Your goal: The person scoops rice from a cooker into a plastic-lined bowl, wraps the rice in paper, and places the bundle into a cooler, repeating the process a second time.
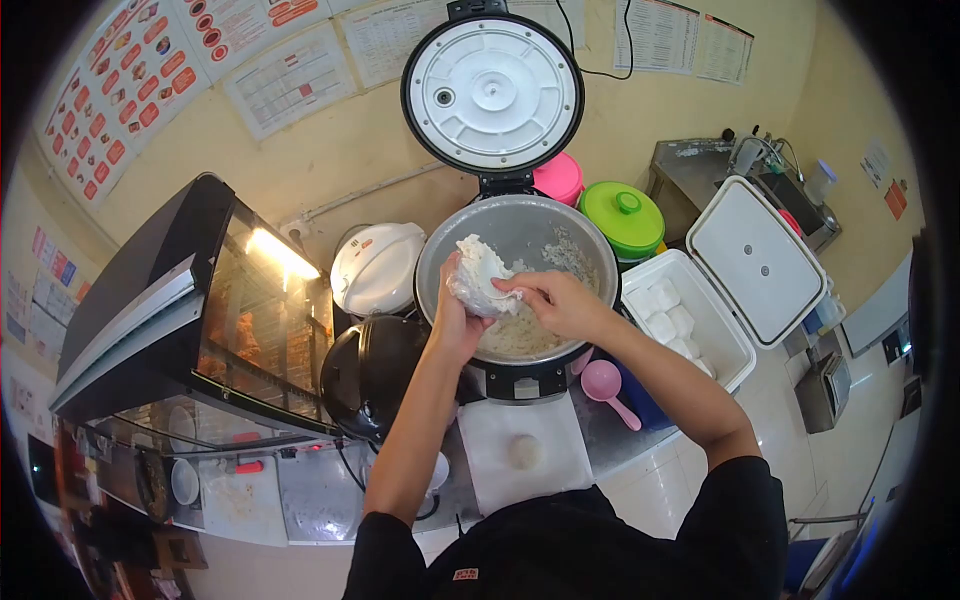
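Rice is being packed: left hand is cupping a plastic-wrapped rice ball, right hand fingers pinching its wrap; finished balls are filling the cooler box, cooker pot remaining part-full.

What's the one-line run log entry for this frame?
left hand: holds rice portion in plastic wrap | right hand: fingers pinch the wrap | over: open rice cooker | counter: rice ball, pink scoop

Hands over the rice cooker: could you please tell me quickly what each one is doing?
Left hand: closed around a plastic-wrapped rice portion.
Right hand: fingers pinching the same wrap.
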Available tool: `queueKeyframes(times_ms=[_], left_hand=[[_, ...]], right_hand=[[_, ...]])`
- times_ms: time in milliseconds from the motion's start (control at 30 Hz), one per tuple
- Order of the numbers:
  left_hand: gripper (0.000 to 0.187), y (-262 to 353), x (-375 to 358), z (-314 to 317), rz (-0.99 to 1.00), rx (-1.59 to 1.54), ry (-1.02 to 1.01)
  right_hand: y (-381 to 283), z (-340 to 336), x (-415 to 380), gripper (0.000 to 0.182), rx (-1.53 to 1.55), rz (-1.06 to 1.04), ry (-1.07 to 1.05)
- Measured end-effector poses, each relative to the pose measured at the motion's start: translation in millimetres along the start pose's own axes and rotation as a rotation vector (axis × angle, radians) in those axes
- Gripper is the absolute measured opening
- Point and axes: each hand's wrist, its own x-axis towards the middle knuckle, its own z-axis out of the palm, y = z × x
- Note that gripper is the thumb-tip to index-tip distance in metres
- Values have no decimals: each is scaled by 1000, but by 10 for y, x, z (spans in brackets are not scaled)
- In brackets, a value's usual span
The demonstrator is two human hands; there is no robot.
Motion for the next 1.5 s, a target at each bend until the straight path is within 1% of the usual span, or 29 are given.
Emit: queueKeyframes(times_ms=[33,133,233,333,433,533,633,733,833,933,1033,1133,1233,1267,1333,1433,1500], left_hand=[[48,22,-10,-33,-1,14,-25],[57,54,44,-242,18,157,-110],[58,131,55,-275,-24,278,-76],[49,66,76,-230,15,340,0],[51,53,66,-240,32,359,-8],[52,131,-32,-137,15,259,-74],[51,189,-18,-172,75,341,-72],[52,207,28,-299,45,340,-73],[54,228,-48,-298,37,329,57],[54,233,-45,-275,58,251,2],[54,158,21,-197,112,175,-8],[54,97,118,-222,177,111,-2],[51,158,105,-144,313,-176,-2],[49,185,101,-117,310,-226,11],[48,112,162,-83,322,-194,23],[47,7,222,-88,290,-189,15],[46,2,220,-106,256,-189,-4]], right_hand=[[-10,-65,34,31,-23,48,-49],[227,-413,132,31,-193,-27,24],[35,-576,155,31,149,-29,141],[-125,-375,78,31,-38,42,-65],[106,-71,78,32,6,-96,-105],[138,53,146,32,188,-112,-36],[91,-17,186,31,118,-37,-71],[-10,-114,142,31,21,94,-31],[60,-236,112,32,108,126,84],[-141,-263,76,32,178,225,34],[-95,110,-2,33,97,10,33],[13,9,59,33,269,43,85],[-77,-45,-36,34,793,498,239],[-83,10,-65,34,721,423,227],[-107,148,-74,34,574,273,205],[-165,211,-90,36,225,46,193],[-135,232,-73,38,180,-35,186]])
